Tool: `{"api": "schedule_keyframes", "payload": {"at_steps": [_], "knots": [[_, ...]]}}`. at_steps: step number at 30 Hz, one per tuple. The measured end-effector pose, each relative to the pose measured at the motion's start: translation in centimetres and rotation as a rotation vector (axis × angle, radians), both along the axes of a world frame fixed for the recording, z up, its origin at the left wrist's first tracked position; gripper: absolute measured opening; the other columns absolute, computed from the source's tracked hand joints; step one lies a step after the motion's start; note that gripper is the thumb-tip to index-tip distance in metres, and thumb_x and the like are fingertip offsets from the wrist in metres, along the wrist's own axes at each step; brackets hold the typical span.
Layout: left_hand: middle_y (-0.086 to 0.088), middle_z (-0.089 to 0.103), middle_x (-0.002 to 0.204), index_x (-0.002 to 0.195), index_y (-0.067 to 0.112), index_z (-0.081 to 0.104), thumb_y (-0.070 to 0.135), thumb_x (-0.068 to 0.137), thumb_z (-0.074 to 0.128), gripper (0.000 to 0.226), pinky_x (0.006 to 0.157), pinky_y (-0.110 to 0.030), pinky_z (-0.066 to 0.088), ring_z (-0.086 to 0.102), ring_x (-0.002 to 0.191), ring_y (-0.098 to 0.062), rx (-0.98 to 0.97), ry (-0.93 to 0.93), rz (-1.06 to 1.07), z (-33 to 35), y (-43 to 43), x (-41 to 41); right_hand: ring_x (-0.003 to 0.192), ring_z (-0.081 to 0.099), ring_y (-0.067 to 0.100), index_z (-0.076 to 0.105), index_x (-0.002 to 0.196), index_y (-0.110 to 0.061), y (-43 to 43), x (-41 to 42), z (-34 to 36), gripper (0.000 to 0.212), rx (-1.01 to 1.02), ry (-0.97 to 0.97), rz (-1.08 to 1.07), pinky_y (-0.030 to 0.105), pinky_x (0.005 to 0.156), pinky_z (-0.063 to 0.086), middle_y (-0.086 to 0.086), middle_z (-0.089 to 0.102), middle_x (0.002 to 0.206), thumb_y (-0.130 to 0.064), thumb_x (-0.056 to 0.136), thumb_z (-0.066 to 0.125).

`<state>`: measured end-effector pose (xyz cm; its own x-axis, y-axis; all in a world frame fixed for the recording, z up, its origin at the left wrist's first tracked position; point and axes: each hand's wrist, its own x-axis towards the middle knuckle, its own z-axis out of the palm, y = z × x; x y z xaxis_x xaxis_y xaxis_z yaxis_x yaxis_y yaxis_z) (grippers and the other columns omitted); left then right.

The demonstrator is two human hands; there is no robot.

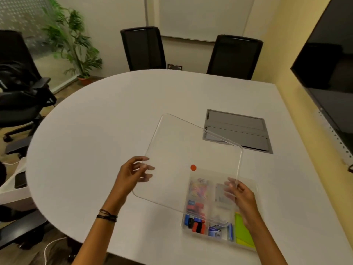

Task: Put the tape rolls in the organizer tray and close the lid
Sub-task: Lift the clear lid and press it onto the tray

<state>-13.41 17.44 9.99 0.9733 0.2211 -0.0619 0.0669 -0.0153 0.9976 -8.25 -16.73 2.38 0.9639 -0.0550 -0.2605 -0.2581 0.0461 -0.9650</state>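
A clear plastic lid (183,150) with a small red dot hangs tilted above the white table, held at two edges. My left hand (131,173) grips its left edge and my right hand (240,196) grips its right edge. Under the lid's near right corner lies the clear organizer tray (186,229), partly covered by it. Its compartments hold colourful clips, red, blue and black small items, and yellow-green sticky notes (243,232). I cannot make out any tape rolls for certain.
A grey cable hatch (236,131) is set into the table (107,131) beyond the lid. Two black chairs (143,48) stand at the far side, another at the left. A dark screen (328,73) hangs on the right wall.
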Motion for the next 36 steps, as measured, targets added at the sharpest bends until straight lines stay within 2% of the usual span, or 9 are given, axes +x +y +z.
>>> {"api": "schedule_keyframes", "payload": {"at_steps": [5, 8, 13, 16, 19, 22, 24, 28, 36], "knots": [[-0.004, 0.075, 0.081, 0.107, 0.012, 0.055, 0.01, 0.096, 0.051, 0.012, 0.055, -0.021, 0.056, 0.071, 0.062, -0.018, 0.133, 0.102, -0.149, -2.8, -4.6, 1.9, 0.076, 0.061, 0.014, 0.056, 0.119, 0.003, -5.2, -0.5, -1.3, 0.029, -0.009, 0.008, -0.177, 0.011, 0.058, 0.057, 0.005, 0.064, 0.09, 0.0, 0.09, 0.053], [-0.005, 0.073, 0.083, 0.109, 0.012, 0.052, 0.014, 0.096, 0.052, 0.014, 0.059, -0.029, 0.054, 0.068, 0.058, -0.017, 0.271, 0.184, -0.244, -5.8, -7.1, 2.1, 0.074, 0.057, 0.014, 0.052, 0.122, 0.009, -7.6, -0.8, -2.6, 0.032, -0.05, 0.012, -0.349, 0.008, 0.056, 0.056, 0.014, 0.06, 0.101, 0.001, 0.091, 0.053], [0.004, 0.071, 0.091, 0.133, 0.021, 0.037, 0.028, 0.098, 0.047, 0.037, 0.07, -0.026, 0.055, 0.066, 0.062, -0.008, 0.699, 0.219, -0.421, -10.2, -9.5, 1.6, 0.06, 0.065, 0.006, 0.051, 0.124, 0.008, -9.6, -1.6, -4.8, 0.035, -0.136, 0.069, -0.48, 0.001, 0.055, 0.052, 0.016, 0.06, 0.105, 0.004, 0.09, 0.053], [-0.001, 0.07, 0.104, 0.142, 0.017, 0.025, 0.031, 0.1, 0.042, 0.049, 0.074, -0.024, 0.052, 0.069, 0.074, -0.014, 0.888, 0.227, -0.526, -12.0, -10.3, 1.2, 0.074, 0.062, 0.015, 0.054, 0.123, 0.004, -10.3, -2.0, -6.0, 0.035, -0.179, 0.103, -0.496, 0.0, 0.054, 0.049, 0.021, 0.064, 0.106, 0.001, 0.088, 0.057], [-0.004, 0.07, 0.107, 0.142, 0.015, 0.022, 0.031, 0.1, 0.041, 0.05, 0.077, -0.027, 0.055, 0.069, 0.076, -0.018, 0.938, 0.27, -0.58, -12.8, -10.8, 0.8, 0.099, 0.061, 0.028, 0.057, 0.12, 0.002, -10.6, -2.1, -7.3, 0.033, -0.231, 0.153, -0.506, 0.002, 0.061, 0.049, 0.021, 0.063, 0.119, -0.003, 0.088, 0.06], [-0.007, 0.069, 0.107, 0.142, 0.015, 0.021, 0.031, 0.099, 0.042, 0.05, 0.079, -0.029, 0.057, 0.07, 0.081, -0.021, 0.978, 0.306, -0.594, -13.4, -11.1, 0.8, 0.109, 0.059, 0.03, 0.06, 0.118, 0.001, -10.3, -1.9, -7.9, 0.031, -0.271, 0.211, -0.52, 0.032, 0.092, 0.05, 0.021, 0.062, 0.123, 0.0, 0.087, 0.058], [-0.008, 0.069, 0.108, 0.143, 0.015, 0.02, 0.032, 0.099, 0.043, 0.052, 0.079, -0.029, 0.057, 0.07, 0.084, -0.023, 1.022, 0.313, -0.597, -13.6, -11.3, 1.1, 0.115, 0.057, 0.033, 0.06, 0.118, 0.002, -10.2, -1.8, -8.3, 0.032, -0.297, 0.239, -0.513, 0.041, 0.1, 0.045, 0.021, 0.062, 0.124, 0.006, 0.086, 0.055], [-0.009, 0.068, 0.108, 0.141, 0.012, 0.023, 0.034, 0.098, 0.043, 0.052, 0.077, -0.028, 0.055, 0.068, 0.081, -0.023, 1.114, 0.298, -0.625, -13.9, -11.6, 1.7, 0.115, 0.058, 0.035, 0.06, 0.117, 0.003, -10.2, -1.5, -8.8, 0.033, -0.33, 0.244, -0.534, 0.037, 0.091, 0.048, 0.022, 0.062, 0.124, 0.008, 0.085, 0.054], [-0.008, 0.069, 0.111, 0.138, 0.014, 0.029, 0.032, 0.098, 0.045, 0.047, 0.083, -0.028, 0.055, 0.069, 0.088, -0.023, 1.075, 0.333, -0.649, -15.0, -10.9, 2.1, 0.111, 0.059, 0.036, 0.061, 0.115, 0.004, -10.6, -1.1, -9.4, 0.029, -0.353, 0.274, -0.476, 0.041, 0.098, 0.045, 0.023, 0.064, 0.118, 0.002, 0.086, 0.059]]}}
